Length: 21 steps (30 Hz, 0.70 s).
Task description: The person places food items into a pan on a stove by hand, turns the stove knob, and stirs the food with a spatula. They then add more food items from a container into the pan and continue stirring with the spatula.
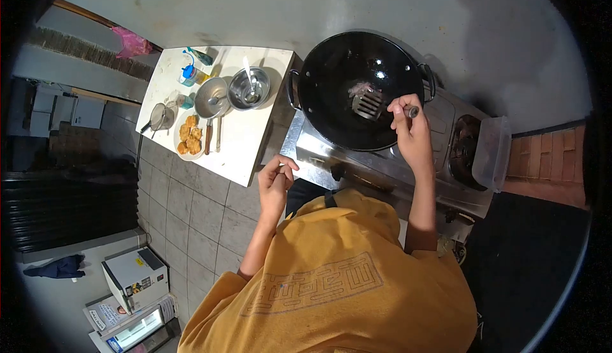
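My right hand (414,135) grips the handle of a slotted turner (368,105), whose metal head lies inside a black two-handled wok (331,63). Beside that head, a small heap of pale chopped bits (361,88) rests in the shiny wok; their kind is too small to tell. The wok sits on a steel gas stove (319,152). In front of my body, left of the stove, my left hand (274,186) is held in the air with loosely curled fingers and nothing visible in them.
On the white table (239,155) at left are a plate of fried pieces (190,137), a steel bowl with a spoon (241,91), a saucepan (210,98), a strainer (162,117) and bottles. A clear plastic container (494,152) stands at the stove's right end.
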Available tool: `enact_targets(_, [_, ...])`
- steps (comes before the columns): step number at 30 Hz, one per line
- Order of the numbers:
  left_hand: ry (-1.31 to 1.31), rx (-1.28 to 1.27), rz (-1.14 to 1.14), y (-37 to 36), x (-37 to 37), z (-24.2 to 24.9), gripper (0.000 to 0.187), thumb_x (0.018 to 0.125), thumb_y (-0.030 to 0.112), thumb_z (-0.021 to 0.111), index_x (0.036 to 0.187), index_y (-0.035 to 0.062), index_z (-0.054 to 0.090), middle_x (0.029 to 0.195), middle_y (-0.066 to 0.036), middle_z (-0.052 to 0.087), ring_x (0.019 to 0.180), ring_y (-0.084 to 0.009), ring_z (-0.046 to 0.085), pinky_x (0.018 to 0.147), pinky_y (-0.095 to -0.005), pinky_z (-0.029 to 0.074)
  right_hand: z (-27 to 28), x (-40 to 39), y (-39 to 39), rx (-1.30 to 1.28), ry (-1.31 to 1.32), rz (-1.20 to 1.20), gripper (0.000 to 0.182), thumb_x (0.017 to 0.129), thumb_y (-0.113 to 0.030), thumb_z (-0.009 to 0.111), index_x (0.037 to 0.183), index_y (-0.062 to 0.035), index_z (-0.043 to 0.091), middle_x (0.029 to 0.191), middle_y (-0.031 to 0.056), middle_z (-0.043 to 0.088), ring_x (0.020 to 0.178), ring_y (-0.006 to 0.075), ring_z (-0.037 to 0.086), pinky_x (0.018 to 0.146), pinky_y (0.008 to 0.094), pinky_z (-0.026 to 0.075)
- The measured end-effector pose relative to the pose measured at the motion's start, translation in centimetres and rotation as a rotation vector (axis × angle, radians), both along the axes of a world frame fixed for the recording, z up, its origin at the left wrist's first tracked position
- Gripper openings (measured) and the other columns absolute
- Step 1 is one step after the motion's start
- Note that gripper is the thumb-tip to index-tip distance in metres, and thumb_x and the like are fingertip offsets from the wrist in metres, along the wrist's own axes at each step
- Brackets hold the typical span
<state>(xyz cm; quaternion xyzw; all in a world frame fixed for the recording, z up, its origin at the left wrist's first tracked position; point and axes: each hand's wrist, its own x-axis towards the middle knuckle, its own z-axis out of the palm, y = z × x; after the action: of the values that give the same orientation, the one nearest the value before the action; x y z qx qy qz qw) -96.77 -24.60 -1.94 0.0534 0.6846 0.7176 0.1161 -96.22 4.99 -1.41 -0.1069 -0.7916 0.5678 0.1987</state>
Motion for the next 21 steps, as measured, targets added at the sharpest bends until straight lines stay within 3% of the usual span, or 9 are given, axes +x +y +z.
enact_targets(7, [-0.017, 0.022, -0.007, 0.2, 0.1, 0.1, 0.036, 0.074, -0.013, 0.029, 0.09, -0.0024, 0.059, 0.057, 0.004, 0.039, 0.051, -0.0035, 0.026, 0.049, -0.0225, 0.02, 1.1, -0.3, 0.9, 0.103, 0.061, 0.001, 0.014, 0.099, -0.014, 0.055, 0.093, -0.0009, 0.053, 0.075, 0.0074, 0.051, 0.065, 0.0136, 0.045, 0.064, 0.0287, 0.042])
enact_targets(9, [-0.024, 0.034, -0.011, 0.3, 0.1, 0.1, 0.036, 0.075, -0.013, 0.029, 0.09, -0.0026, 0.059, 0.057, 0.004, 0.038, 0.051, -0.0035, 0.026, 0.049, -0.0225, 0.02, 1.5, -0.3, 1.0, 0.233, 0.107, 0.022, 0.015, 0.098, -0.013, 0.057, 0.093, 0.0005, 0.053, 0.078, 0.0081, 0.053, 0.066, 0.0149, 0.045, 0.064, 0.0289, 0.042])
enact_targets(21, [-0.018, 0.043, -0.015, 0.3, -0.2, -0.4, 0.035, 0.075, -0.012, 0.03, 0.09, -0.0022, 0.059, 0.057, 0.004, 0.038, 0.051, -0.0036, 0.026, 0.049, -0.0226, 0.02, 0.1, -0.9, 1.5, 0.215, 0.171, -0.045, 0.011, 0.097, -0.008, 0.056, 0.093, 0.0009, 0.05, 0.089, 0.0093, 0.057, 0.079, 0.0183, 0.054, 0.076, 0.0275, 0.045])
